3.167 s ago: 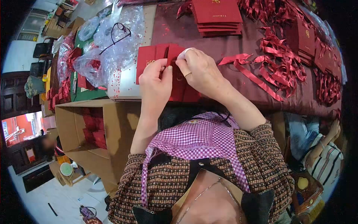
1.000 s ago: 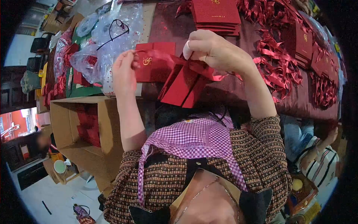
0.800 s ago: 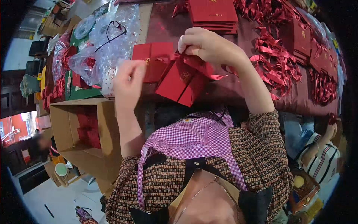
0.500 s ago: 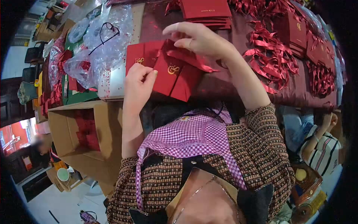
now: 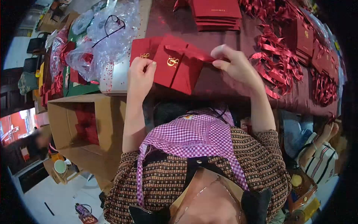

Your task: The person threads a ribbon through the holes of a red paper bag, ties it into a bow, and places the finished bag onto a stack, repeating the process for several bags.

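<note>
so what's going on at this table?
A person is working on a red gift bag with a gold emblem, held at the near edge of the table. The left hand grips the bag's left side, while the right hand pinches a red ribbon running across the bag's top. A stack of flat red bags and loose ribbons lie further back. An open cardboard box stands to the left.

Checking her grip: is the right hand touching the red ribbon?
Touching. The head view shows the right hand pinching the red ribbon between its fingers.
</note>
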{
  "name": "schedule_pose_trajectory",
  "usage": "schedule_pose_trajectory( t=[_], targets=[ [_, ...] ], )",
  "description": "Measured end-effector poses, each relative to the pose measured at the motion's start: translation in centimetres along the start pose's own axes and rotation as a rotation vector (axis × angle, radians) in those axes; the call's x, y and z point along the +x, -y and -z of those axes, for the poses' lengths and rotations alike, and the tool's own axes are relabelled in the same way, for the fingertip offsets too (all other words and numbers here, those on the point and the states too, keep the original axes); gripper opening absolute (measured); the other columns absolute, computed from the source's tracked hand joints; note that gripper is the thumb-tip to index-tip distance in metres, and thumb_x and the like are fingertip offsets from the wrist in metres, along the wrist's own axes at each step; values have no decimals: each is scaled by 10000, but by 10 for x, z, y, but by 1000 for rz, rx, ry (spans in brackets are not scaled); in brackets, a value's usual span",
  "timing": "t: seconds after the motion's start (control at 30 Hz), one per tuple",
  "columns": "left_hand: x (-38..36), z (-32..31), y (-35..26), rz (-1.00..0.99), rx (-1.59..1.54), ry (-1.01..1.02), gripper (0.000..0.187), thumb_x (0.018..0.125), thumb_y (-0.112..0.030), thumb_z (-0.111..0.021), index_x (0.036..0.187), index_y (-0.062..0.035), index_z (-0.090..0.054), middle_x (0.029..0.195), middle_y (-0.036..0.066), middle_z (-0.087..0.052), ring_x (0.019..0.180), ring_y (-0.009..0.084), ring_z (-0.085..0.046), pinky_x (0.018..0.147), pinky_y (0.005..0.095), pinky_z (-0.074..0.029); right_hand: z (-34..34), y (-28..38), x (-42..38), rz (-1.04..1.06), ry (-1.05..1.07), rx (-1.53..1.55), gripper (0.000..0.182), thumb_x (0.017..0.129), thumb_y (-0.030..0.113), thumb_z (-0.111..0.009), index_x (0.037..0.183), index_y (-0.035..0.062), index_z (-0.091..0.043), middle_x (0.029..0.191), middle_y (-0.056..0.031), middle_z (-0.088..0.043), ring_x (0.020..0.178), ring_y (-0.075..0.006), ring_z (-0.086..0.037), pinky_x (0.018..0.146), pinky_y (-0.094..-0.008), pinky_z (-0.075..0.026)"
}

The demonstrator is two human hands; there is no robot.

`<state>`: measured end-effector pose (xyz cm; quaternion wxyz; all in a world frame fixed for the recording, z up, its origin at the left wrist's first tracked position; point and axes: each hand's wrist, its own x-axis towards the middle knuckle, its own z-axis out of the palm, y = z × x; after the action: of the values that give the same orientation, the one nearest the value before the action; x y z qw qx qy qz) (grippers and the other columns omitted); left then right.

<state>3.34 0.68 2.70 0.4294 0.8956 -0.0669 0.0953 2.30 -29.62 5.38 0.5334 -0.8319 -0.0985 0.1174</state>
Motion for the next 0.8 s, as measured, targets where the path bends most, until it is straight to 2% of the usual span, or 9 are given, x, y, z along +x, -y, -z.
schedule_pose_trajectory(
  t=[0.03, 0.13, 0.17, 0.2, 0.27, 0.37, 0.57, 0.67, 0.8],
  targets=[
    [1, 3, -6, 7, 15, 7, 112, 786, -78, -665, 781, 16, -606, 749, 131, -564, 691, 268, -568, 613, 357, -448, 4, 14, -4, -75, -12, 140, 231, 839, 52, -623, 1069, 51, -606, 833, -29, -605, 739, -91, -524, 669, -256, -454],
    [3, -1, 0, -21, 1, 5, 118, 789, -79, -661, 775, 20, -599, 750, 137, -566, 693, 277, -572, 623, 364, -452, 5, 11, -6, 203, 36, 320, 215, 858, 50, -597, 1068, 19, -632, 847, -10, -636, 770, -84, -573, 723, -238, -468],
    [2, -2, -1, -21, -2, -3, 134, 796, -89, -656, 772, 26, -592, 761, 143, -575, 708, 283, -578, 642, 366, -459, 11, 13, -8, 99, 162, 463, 221, 855, 45, -591, 1062, -12, -644, 892, -24, -637, 816, -89, -580, 772, -240, -472],
    [3, -2, -3, -21, 0, -3, 134, 796, -89, -656, 772, 26, -592, 761, 143, -575, 708, 283, -578, 642, 366, -459, 9, 10, -8, 100, 163, 466, 221, 855, 45, -591, 1062, -12, -644, 892, -24, -637, 816, -89, -580, 772, -240, -472],
    [5, -2, -6, 24, 26, 25, 142, 801, -101, -653, 781, 31, -607, 775, 143, -588, 730, 270, -589, 661, 355, -465, 5, 3, -7, 166, 293, 862, 255, 857, 63, -595, 1095, -20, -635, 925, -52, -633, 853, -114, -581, 791, -261, -479],
    [5, -4, -5, 111, -74, 7, 138, 805, -111, -652, 798, 25, -630, 784, 136, -595, 741, 253, -592, 670, 345, -465, -3, 5, -5, 264, 284, 956, 281, 862, 87, -601, 1115, -34, -622, 963, -68, -622, 874, -127, -579, 793, -270, -483],
    [7, -2, -9, 85, -36, -33, 128, 795, -105, -663, 800, 20, -640, 778, 136, -587, 727, 261, -585, 669, 347, -463, -13, 11, -2, 325, 59, 670, 134, 831, 41, -629, 960, 29, -665, 958, -31, -592, 870, -106, -545, 784, -230, -440],
    [6, -7, -5, 22, 18, -74, 123, 786, -99, -674, 782, 19, -637, 764, 142, -575, 720, 280, -579, 661, 357, -461, -13, 20, 0, 590, -192, 370, 109, 803, 20, -636, 910, 21, -655, 1014, -64, -595, 931, -124, -543, 788, -247, -432],
    [10, -9, -17, -125, 61, -121, 114, 781, -92, -679, 779, 13, -634, 751, 143, -563, 705, 294, -570, 650, 366, -459, -23, 39, 1, 741, -44, 326, 118, 798, 22, -643, 915, 29, -657, 973, -81, -646, 897, -183, -590, 790, -292, -461]
  ],
)
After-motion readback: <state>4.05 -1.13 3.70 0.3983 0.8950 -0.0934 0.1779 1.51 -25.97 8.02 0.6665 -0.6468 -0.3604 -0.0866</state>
